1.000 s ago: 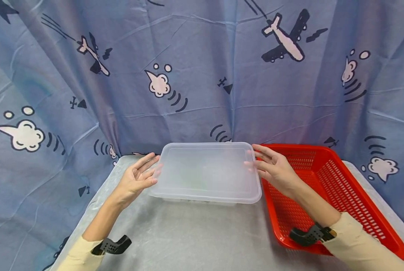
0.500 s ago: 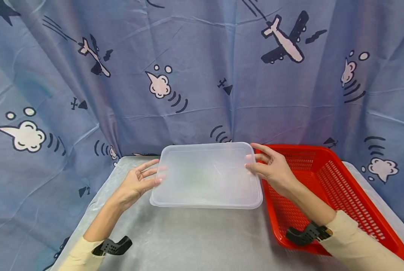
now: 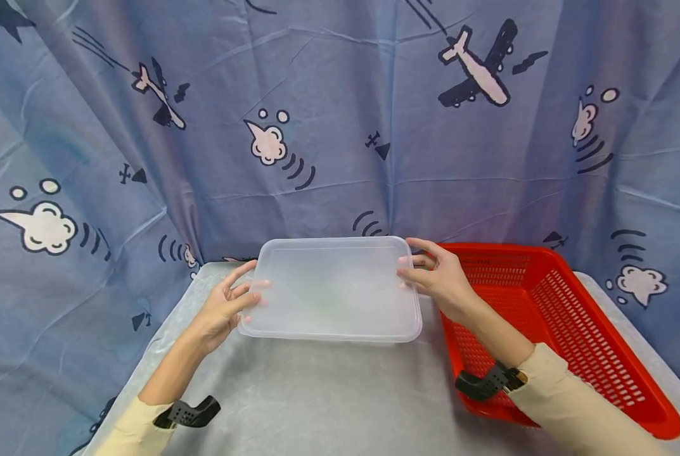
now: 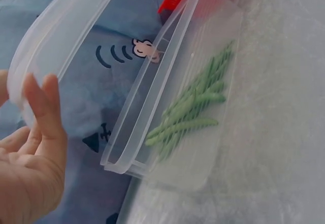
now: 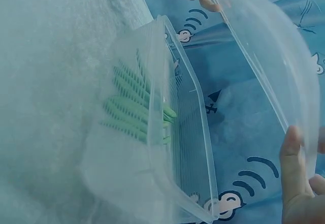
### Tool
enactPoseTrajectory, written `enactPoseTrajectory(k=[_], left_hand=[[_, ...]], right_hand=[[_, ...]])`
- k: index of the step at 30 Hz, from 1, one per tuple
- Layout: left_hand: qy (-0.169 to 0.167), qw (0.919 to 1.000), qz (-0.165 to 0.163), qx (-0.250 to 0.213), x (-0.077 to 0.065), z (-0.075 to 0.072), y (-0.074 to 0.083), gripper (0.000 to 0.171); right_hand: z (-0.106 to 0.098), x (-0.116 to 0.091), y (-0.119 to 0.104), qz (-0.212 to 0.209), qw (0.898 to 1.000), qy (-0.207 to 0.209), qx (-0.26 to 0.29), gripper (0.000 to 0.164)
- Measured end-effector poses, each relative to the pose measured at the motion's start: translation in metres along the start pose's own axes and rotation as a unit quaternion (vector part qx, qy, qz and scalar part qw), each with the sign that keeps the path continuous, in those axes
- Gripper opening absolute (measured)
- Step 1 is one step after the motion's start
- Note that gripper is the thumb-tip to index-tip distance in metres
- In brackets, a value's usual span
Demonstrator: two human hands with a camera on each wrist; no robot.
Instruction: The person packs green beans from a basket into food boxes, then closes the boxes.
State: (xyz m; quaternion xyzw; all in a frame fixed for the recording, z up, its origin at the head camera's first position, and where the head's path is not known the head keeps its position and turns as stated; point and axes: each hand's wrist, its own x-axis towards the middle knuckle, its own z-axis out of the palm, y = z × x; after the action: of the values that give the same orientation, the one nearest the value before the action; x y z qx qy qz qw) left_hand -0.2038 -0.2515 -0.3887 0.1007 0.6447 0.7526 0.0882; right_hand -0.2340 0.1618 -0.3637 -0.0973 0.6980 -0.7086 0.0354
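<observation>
A translucent plastic lid (image 3: pixel 331 291) is held up over the table, between both hands. My left hand (image 3: pixel 220 313) pinches its left edge, thumb on the near face and fingers behind. At the lid's right edge, my right hand (image 3: pixel 442 278) grips it with thumb and fingers. Below the lid, apart from it, a clear plastic container (image 4: pixel 218 23) stands uncovered on the table in the left wrist view. Slender green pods (image 4: pixel 190 102) lie inside; their exact kind is unclear. In the head view the lid hides most of the container.
A red perforated plastic basket (image 3: pixel 608 335) stands on the right of the grey table (image 3: pixel 317 399), under my right forearm. Behind the table hangs a blue curtain (image 3: pixel 328 82) printed with planes and clouds.
The lid has shifted left, with my right hand following it. My left thumb and fingers have closed onto the lid's left edge. The basket stays in place.
</observation>
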Motion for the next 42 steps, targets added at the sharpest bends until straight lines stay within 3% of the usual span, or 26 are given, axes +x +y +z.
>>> enactPoseTrajectory(k=[6,13,20,31,42], left_hand=[[0.027,0.9991,0.016,-0.028,0.006,0.002,-0.005,0.071],[0.051,0.9983,0.026,-0.012,0.011,0.0,-0.009,0.069],[0.116,0.993,0.015,-0.012,0.014,-0.002,-0.011,0.066],[0.138,0.9898,0.021,-0.027,0.011,-0.007,-0.014,0.061],[0.147,0.9882,0.022,-0.037,0.011,-0.008,-0.017,0.061]], right_hand=[[0.005,0.014,0.001,0.013,1.0,0.009,-0.019,0.064],[0.014,0.032,-0.001,0.031,0.998,0.036,-0.037,0.059],[0.037,0.043,0.0,0.03,0.996,0.074,-0.043,0.054],[0.055,0.049,0.004,0.066,0.989,0.124,0.038,0.053],[0.068,0.043,0.014,0.042,0.975,0.161,0.149,0.055]])
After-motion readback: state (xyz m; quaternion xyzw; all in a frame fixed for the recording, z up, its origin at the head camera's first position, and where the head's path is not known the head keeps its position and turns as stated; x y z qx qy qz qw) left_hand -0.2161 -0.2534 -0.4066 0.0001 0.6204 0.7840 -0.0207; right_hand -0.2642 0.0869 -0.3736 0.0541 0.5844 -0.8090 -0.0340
